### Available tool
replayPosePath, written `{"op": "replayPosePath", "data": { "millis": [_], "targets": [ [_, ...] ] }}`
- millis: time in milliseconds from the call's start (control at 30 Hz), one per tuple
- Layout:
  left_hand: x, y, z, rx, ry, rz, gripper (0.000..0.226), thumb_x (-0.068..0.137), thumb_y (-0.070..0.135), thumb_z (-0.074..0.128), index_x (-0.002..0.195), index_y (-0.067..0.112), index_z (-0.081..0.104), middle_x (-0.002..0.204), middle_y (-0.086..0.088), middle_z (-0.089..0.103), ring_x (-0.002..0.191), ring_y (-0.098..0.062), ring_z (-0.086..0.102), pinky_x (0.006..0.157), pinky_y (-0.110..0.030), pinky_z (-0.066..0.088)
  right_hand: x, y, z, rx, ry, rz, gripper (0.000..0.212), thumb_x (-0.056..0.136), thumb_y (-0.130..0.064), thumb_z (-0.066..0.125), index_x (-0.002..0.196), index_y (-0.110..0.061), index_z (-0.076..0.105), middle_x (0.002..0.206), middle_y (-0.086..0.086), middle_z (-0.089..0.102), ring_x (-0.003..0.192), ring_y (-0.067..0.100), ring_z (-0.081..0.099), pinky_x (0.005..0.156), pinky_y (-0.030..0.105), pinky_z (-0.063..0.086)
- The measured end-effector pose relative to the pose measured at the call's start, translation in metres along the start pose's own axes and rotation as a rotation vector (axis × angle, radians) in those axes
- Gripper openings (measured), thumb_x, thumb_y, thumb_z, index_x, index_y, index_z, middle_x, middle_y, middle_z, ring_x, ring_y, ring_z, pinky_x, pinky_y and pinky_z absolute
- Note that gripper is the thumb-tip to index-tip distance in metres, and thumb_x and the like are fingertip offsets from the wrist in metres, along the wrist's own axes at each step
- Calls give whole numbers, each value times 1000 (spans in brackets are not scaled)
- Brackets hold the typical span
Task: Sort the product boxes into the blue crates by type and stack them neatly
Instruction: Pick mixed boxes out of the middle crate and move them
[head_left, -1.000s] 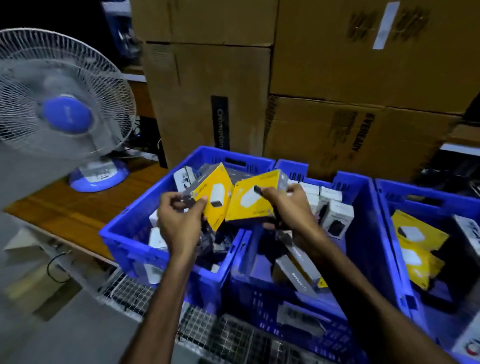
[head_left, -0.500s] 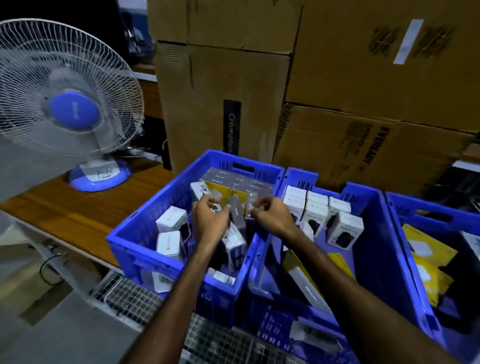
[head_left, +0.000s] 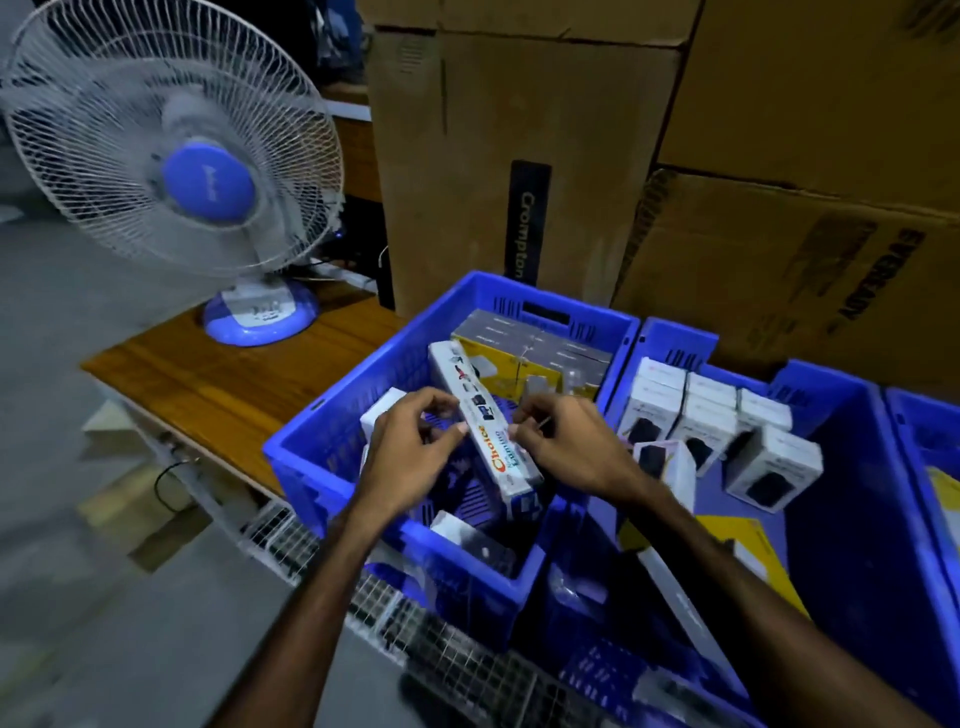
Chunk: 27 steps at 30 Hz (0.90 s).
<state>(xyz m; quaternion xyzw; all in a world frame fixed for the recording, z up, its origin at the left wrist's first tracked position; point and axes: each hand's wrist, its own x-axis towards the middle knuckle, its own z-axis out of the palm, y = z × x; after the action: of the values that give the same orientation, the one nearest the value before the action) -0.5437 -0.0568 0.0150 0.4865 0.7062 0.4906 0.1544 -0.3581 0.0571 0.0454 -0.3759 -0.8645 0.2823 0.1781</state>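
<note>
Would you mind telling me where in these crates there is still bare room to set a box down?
Middle crate: bare floor along its right side, right of the white boxes. Left crate: crowded; yellow-and-grey boxes fill the back, both hands, left and right, hold the long Choice box over the middle. The wooden table beside the fan is bare.

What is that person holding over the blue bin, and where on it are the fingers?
A long narrow white box printed "Choice". The left hand and right hand pinch its long side edges near the middle, over the left blue crate.
</note>
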Motion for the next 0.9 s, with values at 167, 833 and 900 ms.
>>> {"op": "replayPosePath", "data": {
  "millis": [167, 833, 900],
  "targets": [
    [6, -18, -24, 120, -1, -18, 24, 90, 6, 77, 108, 20, 72, 92, 6, 72, 70, -2, 67, 64, -20, 55, 41, -5, 25, 25, -133, -121, 12, 92, -31, 68, 93, -20, 71, 71, -10, 62, 73, 12, 61, 70, 33, 48],
    [21, -20, -17, 1234, -293, -586, 79, 74, 66, 74, 139, 28, 47, 139, -14, 60, 130, -32, 57, 106, -45, 36, 135, -42, 128, -389, -234, -205, 87, 77, -83, 57, 134, -19, 47, 133, 17, 60, 128, 38, 55, 110, 56, 32],
    [23, -21, -17, 1218, -301, -584, 74, 75, 59, 76, 137, 30, 48, 135, -12, 62, 128, -32, 60, 103, -44, 39, 133, -44, 132, -444, -216, -210, 87, 77, -82, 54, 136, -18, 46, 133, 17, 61, 127, 37, 55, 109, 54, 32]
  ]
}}
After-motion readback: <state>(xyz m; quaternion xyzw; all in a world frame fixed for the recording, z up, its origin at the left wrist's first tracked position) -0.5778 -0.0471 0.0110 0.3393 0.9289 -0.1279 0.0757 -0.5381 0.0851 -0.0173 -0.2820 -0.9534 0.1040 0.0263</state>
